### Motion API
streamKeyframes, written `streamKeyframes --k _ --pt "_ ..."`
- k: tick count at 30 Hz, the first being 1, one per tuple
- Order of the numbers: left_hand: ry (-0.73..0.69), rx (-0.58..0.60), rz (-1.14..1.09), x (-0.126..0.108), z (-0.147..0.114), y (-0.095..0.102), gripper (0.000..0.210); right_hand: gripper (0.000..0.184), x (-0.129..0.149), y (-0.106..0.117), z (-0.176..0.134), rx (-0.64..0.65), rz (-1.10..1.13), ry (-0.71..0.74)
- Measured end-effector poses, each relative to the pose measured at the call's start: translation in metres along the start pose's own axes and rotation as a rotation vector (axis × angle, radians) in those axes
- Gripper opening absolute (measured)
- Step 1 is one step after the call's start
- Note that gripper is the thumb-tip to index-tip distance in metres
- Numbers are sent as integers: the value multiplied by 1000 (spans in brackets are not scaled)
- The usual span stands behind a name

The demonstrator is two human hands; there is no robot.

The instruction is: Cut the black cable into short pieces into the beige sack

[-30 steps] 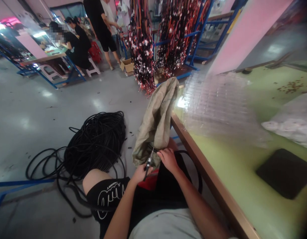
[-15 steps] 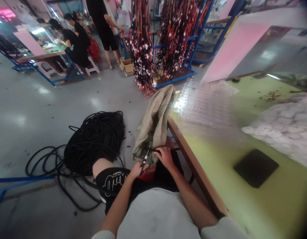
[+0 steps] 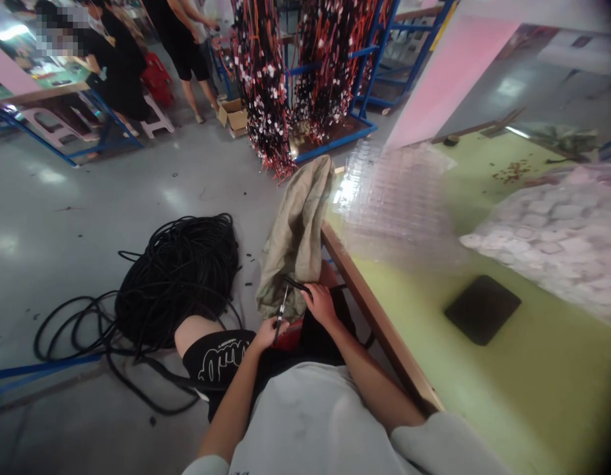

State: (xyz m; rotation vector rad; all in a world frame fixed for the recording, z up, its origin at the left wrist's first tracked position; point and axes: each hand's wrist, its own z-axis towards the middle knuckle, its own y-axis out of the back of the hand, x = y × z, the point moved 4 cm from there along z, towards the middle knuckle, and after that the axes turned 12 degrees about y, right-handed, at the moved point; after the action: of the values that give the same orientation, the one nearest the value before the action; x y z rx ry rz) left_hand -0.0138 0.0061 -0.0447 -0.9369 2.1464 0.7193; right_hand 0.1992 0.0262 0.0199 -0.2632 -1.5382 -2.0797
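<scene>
In my left hand [image 3: 268, 334], closed low over my lap, is a slim tool [image 3: 282, 313] with a dark handle and a thin, pale metal front part; its exact kind is too small to tell. My right hand [image 3: 319, 302] is closed on a length of black tubing [image 3: 296, 284], whose end lies close to the tool's tip. Whether tip and tubing touch is not clear. Just beyond both hands a tan cloth sack [image 3: 298, 224] hangs against the table edge, its opening towards me. Something red [image 3: 289, 338] shows between my legs.
A large coil of black tubing [image 3: 179, 277] lies on the floor at left, loose loops trailing. The green table [image 3: 399, 323] at right holds a black pad [image 3: 482, 310], clear plastic sheeting [image 3: 394, 204] and a bag of white parts [image 3: 547, 237]. Wire bundles [image 3: 266, 86] hang ahead; people work behind.
The camera view has turned, so the scene sits further left and slightly higher. Both hands keep their holds, with the tool and tubing still close together over the sack's opening.
</scene>
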Motion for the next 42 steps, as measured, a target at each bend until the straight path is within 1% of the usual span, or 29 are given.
streamKeyframes --k 3,9,13,16,22,28,35,42 --pt "-20 -21 51 -2 -1 2 51 31 0 -2 0 9 -4 -14" --pt "-25 -48 62 -1 1 3 51 27 7 -2 0 82 29 70" --pt "-42 -17 62 -1 4 2 52 28 9 -2 -1 128 40 112" --pt "-38 -23 89 -2 5 1 49 27 10 -3 -2 154 42 127" --pt "-22 22 94 -6 4 -1 53 27 10 -4 1 146 15 93" --pt "17 47 51 0 6 -1 56 25 7 -6 2 163 8 100" --pt "-4 60 42 -1 5 -2 52 21 8 -8 3 221 -7 153" --pt "-9 68 45 0 4 -2 49 25 8 -11 7 250 -16 181"
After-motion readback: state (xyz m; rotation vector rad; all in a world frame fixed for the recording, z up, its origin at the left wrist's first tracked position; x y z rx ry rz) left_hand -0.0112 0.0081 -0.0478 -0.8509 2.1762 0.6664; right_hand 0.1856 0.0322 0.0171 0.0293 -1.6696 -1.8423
